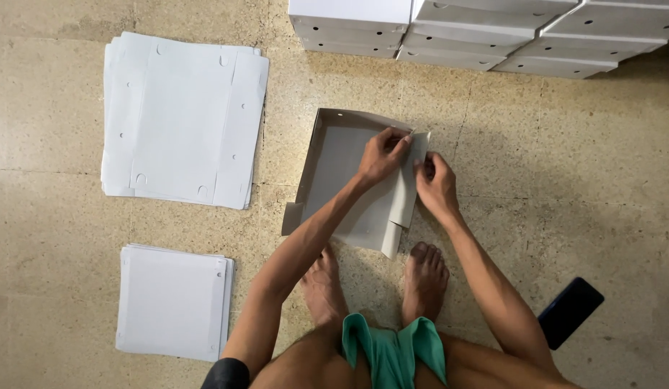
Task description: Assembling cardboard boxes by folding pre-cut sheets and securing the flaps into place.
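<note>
A half-folded grey-white cardboard box (334, 166) lies on the floor in front of my bare feet. Its left and far walls stand up; the right wall is bent inward. My left hand (381, 153) pinches the top of that right flap near the far corner. My right hand (435, 184) presses the same flap from the outside, fingers curled on its edge. Both hands touch the cardboard close together.
A stack of large flat box blanks (182, 119) lies at the upper left, and a smaller stack of flat sheets (172, 301) at the lower left. Finished white boxes (478, 32) are stacked along the top. A dark phone (571, 311) lies on the floor at right.
</note>
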